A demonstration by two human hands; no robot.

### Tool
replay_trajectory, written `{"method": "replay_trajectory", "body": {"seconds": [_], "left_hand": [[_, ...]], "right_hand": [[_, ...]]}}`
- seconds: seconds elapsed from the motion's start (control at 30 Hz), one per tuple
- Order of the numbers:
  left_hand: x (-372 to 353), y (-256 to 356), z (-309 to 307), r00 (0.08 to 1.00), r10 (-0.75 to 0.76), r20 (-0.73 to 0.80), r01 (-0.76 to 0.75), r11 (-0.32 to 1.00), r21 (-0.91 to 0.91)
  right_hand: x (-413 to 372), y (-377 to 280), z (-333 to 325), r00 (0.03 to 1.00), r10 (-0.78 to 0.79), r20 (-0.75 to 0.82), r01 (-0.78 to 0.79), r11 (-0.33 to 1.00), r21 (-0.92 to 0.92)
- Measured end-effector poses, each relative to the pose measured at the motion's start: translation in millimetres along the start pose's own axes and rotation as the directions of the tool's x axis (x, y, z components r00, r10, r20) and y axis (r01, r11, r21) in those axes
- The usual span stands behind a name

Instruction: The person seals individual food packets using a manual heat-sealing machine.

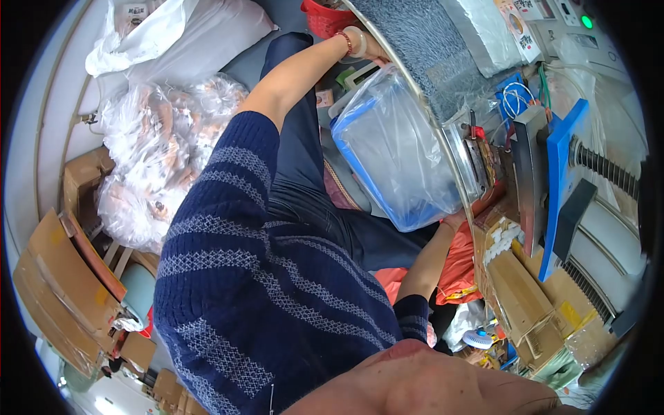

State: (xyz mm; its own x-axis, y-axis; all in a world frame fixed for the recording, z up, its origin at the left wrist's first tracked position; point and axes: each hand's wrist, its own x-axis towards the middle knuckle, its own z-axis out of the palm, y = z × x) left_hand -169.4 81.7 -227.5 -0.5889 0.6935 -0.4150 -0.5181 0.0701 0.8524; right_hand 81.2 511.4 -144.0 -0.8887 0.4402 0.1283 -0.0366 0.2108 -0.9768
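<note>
- Left hand, with a red bead bracelet at the wrist, is stretched far out from the body to the metal rim of the bench, just beside a red basket; whether it is clenched or released cannot be told, as the fingers are lost against the rim
- Right hand is seen low and close to the body, at the near corner of a blue bin lined with a clear plastic bag; only the wrist and the heel of the hand are shown, so its grip cannot be told either
- The bin is set between the lap and the bench rim, its long axis laid along that rim and running away from the body
- The right hand is judged the nearer: it is touching the bin's near end or just beside it, while the left is placed past the far end, apart from the bin
- From the right hand the bin is found forward; from the left hand, back toward the body
- A grey mat and a machine with a blue plate are seen on the bench, cardboard boxes below it, and clear bags of goods beyond the left arm
</note>
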Motion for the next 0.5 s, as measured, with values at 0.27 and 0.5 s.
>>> {"method": "replay_trajectory", "body": {"seconds": [0.27, 0.5], "left_hand": [[-30.1, 39.7, 32.4, 0.994, 0.061, -0.095, 0.035, 0.630, 0.776], [22.2, -33.4, 33.7, 0.657, 0.752, -0.056, -0.290, 0.320, 0.902]], "right_hand": [[0.0, -8.5, 5.7, 0.990, 0.004, -0.138, -0.018, 0.995, -0.100], [-15.5, 6.7, 3.7, 0.996, -0.008, -0.086, -0.004, 0.990, -0.138]]}}
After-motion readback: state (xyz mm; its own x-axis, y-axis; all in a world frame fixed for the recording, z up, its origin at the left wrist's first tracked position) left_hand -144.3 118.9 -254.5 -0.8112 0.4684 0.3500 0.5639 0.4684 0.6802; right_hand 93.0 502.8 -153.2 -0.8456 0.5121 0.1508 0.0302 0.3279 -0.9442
